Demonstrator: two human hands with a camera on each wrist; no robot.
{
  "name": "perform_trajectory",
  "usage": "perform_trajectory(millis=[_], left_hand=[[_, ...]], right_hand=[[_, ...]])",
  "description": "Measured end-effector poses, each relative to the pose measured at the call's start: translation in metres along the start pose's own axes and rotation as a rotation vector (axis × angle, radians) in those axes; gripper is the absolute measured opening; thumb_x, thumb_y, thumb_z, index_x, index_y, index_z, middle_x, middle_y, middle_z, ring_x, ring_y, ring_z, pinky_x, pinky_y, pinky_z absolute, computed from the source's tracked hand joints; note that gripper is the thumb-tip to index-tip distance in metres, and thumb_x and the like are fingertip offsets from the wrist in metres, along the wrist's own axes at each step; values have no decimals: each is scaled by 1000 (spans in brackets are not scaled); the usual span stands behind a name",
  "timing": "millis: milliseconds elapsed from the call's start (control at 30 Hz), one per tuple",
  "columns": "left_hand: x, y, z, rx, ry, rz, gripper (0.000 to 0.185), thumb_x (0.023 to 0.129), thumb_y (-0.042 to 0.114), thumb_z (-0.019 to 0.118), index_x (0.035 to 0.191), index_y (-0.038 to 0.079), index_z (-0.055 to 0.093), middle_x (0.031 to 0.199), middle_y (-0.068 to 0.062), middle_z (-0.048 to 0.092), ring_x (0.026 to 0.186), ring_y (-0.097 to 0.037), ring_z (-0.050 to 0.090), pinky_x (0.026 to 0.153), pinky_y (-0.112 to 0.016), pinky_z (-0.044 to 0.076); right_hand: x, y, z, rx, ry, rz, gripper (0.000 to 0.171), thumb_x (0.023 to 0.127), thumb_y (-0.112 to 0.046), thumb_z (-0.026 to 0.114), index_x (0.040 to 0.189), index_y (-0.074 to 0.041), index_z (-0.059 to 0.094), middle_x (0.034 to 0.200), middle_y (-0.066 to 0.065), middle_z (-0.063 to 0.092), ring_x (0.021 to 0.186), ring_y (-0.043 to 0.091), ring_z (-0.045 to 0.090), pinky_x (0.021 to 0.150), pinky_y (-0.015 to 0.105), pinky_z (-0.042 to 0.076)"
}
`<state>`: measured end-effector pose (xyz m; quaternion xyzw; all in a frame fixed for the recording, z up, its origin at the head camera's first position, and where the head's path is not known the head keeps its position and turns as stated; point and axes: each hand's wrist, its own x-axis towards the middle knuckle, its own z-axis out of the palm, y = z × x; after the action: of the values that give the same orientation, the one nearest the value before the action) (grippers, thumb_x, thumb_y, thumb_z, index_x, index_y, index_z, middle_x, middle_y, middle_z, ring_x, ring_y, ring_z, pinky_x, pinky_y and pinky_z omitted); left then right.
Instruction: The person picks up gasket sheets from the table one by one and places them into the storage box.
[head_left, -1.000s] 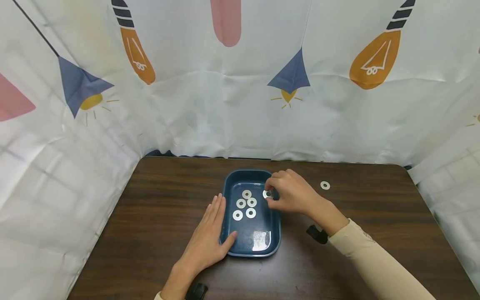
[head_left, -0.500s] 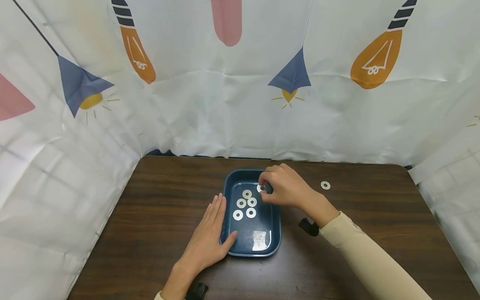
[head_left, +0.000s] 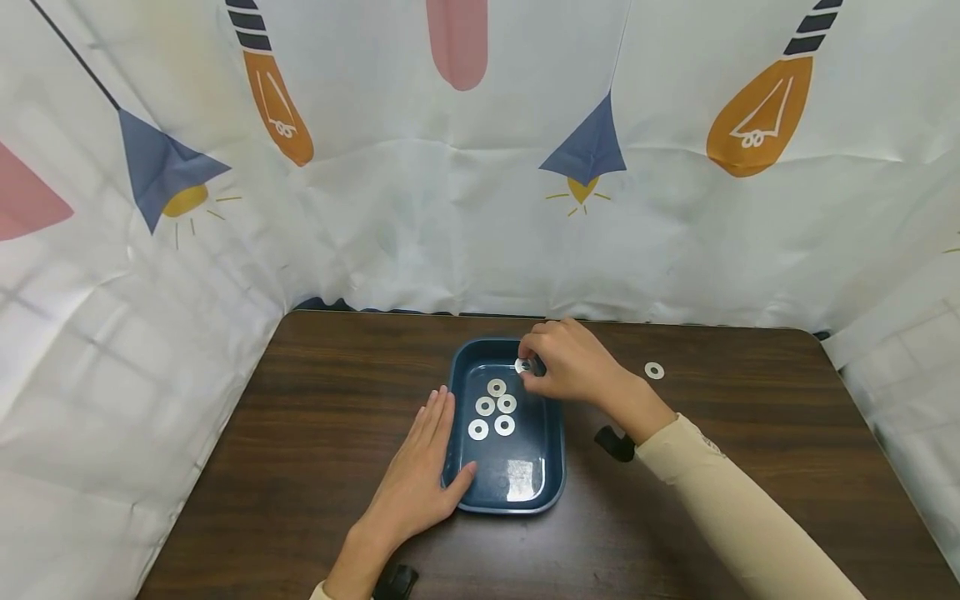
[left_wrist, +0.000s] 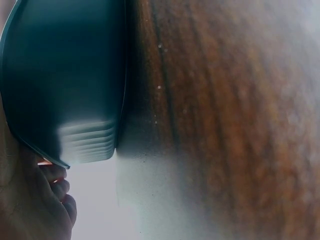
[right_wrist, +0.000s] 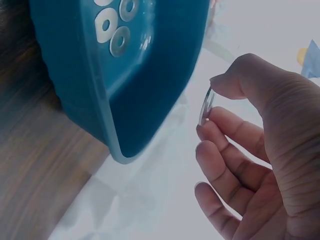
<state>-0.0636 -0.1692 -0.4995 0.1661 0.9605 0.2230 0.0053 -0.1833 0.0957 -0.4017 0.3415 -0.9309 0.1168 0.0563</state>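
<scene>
A dark blue tray (head_left: 487, 483) stands on the table, with several flat metal washers (head_left: 505, 417) lying on its floor. Thumb and fingers of my right hand (head_left: 573, 358) pinch one washer (head_left: 521, 365) over the tray's far right part. The right wrist view shows that washer (right_wrist: 204, 108) nearly edge-on between thumb and fingertips, beyond the tray's rim (right_wrist: 122, 159). My left hand (head_left: 412, 483) lies along the tray's left side with straight fingers, its thumb over the near left rim. In the left wrist view its fingers (left_wrist: 60, 187) show below the tray's end.
Another washer (head_left: 654, 371) lies on the brown wooden table (head_left: 322, 417), right of the tray near the back. A white curtain (head_left: 375, 225) printed with lamps and bulbs hangs behind the table and along its sides.
My right hand has moved left and away from me over the tray, carrying the pinched washer. The left hand and the washers lying in the tray stay put.
</scene>
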Motion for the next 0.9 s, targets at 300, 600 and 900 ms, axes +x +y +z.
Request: perform_trajectory(millis=[300,600,900], left_hand=[[0,-1,1,8,10,6,101,97,48,70,171,11,12,181,-2,4,169,-23,9,135,-52,24],[0,-1,1,-2,1,4,102,98,48,68,172,13,7,181,-4,6,169,-21,7,136,-50,23],[-1,-1,0,-12,2,10,101,98,49,68,171,12,8,181,-2,3,169,-22,7,136,-51,22]], right_hand=[[5,-2,-2,-8,-33,12,21,87,-28,80,102,-12,80,93,2,76,83,19,65,90,45,56],[5,-1,-4,-32,-85,56,36,91,-35,82,116,-10,79,114,7,79,106,27,74,104,51,56],[-3,1,-9,-30,-77,83,32,94,-33,80,116,-10,79,113,6,80,107,26,74,108,52,54]])
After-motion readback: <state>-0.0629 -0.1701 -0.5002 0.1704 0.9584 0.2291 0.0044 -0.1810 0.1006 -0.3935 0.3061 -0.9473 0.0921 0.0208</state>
